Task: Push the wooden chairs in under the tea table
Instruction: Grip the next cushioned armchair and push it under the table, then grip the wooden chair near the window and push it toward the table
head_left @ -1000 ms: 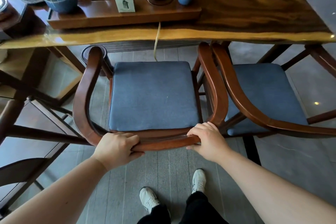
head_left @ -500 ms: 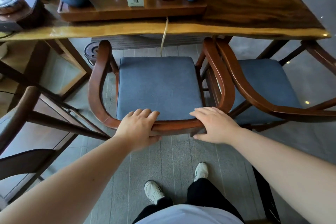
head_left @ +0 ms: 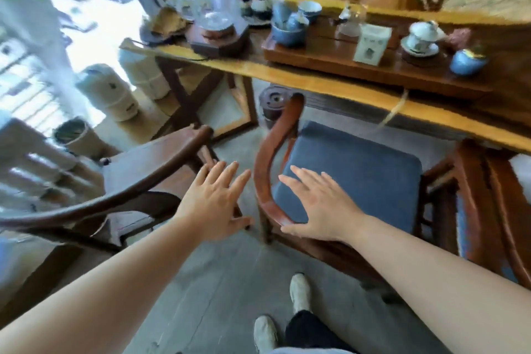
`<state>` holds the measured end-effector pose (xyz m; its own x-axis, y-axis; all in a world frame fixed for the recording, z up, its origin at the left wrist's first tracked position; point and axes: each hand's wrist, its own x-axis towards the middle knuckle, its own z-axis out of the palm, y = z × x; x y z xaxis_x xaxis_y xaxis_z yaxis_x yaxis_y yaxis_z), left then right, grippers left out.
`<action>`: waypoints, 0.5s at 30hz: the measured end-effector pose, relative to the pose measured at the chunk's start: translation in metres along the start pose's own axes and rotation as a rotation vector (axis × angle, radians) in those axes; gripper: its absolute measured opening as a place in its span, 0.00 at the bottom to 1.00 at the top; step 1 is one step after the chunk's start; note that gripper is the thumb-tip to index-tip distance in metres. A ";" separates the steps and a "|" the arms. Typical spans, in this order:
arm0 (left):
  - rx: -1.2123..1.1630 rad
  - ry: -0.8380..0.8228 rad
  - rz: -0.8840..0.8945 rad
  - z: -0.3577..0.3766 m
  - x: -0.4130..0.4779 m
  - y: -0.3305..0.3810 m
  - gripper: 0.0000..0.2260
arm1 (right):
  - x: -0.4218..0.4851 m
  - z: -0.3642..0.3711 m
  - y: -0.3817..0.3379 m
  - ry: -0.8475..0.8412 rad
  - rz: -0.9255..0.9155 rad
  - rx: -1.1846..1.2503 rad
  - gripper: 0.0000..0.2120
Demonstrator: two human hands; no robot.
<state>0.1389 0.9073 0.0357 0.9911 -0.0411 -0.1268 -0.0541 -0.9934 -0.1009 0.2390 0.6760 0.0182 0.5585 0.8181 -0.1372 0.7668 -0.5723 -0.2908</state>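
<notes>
Bare and spread flat, the left hand [head_left: 214,198] and right hand [head_left: 319,207] grip nothing, hovering by the curved rail [head_left: 268,169] of the blue-cushioned chair [head_left: 353,178], its front under the table [head_left: 330,86]. Solid hardwood looks heavy and stiff; that rail is the natural hold. Motion blur smears the darker chair [head_left: 120,195] at left, and the table edge hides the front legs.

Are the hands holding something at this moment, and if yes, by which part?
Nothing is held. The left hand and the right hand are both open with fingers spread.
</notes>
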 end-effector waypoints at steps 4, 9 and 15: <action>0.037 -0.040 -0.174 -0.013 -0.025 -0.045 0.42 | 0.055 -0.014 -0.016 -0.008 -0.170 -0.020 0.46; 0.028 -0.048 -0.367 -0.018 -0.052 -0.078 0.42 | 0.100 -0.020 -0.028 -0.030 -0.294 -0.022 0.46; -0.016 -0.043 -0.528 -0.011 -0.085 -0.115 0.41 | 0.149 -0.015 -0.054 -0.081 -0.394 -0.061 0.44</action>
<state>0.0620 1.0239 0.0691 0.8770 0.4692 -0.1034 0.4531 -0.8792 -0.1471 0.2856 0.8279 0.0277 0.1930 0.9760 -0.1007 0.9359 -0.2139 -0.2800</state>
